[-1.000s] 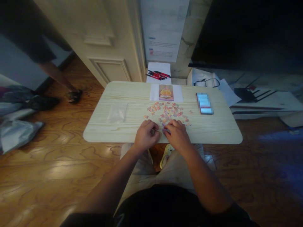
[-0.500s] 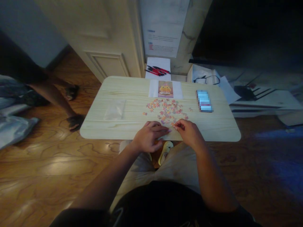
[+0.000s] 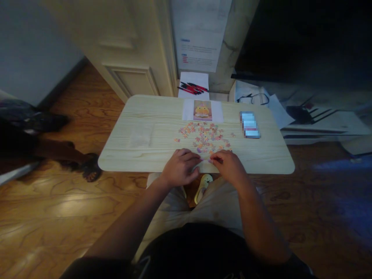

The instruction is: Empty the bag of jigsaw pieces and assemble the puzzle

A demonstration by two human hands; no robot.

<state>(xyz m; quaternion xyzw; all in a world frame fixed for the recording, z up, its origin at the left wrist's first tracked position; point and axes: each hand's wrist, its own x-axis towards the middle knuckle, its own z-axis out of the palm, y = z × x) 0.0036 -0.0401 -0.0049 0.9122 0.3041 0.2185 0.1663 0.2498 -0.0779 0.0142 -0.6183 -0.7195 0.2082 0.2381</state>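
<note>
Near the table's front edge my left hand [image 3: 181,167] rests with its fingers stretched toward the middle and its thumb apart. Its fingertips touch or nearly touch a small purplish puzzle piece. My right hand [image 3: 229,164] faces it, thumb and forefinger pinched on a small puzzle piece [image 3: 209,160] low over the table, mostly covered by the fingers. Just beyond both hands lies a loose spread of pink, orange and purple puzzle pieces [image 3: 205,135]. Behind them is a white sheet [image 3: 188,110] with a printed picture of a yellow figure [image 3: 202,110].
On the pale wooden table [image 3: 122,135] lie a clear plastic bag [image 3: 141,135] at left and a phone [image 3: 250,124] at right. Red and black pens [image 3: 193,88] lie on paper beyond the far edge. Another person's sandalled foot [image 3: 91,168] is on the floor at left.
My right hand has come slightly left and lower, closer to my left fingertips. My left hand has shifted slightly left. The other person's legs have moved toward the lower left.
</note>
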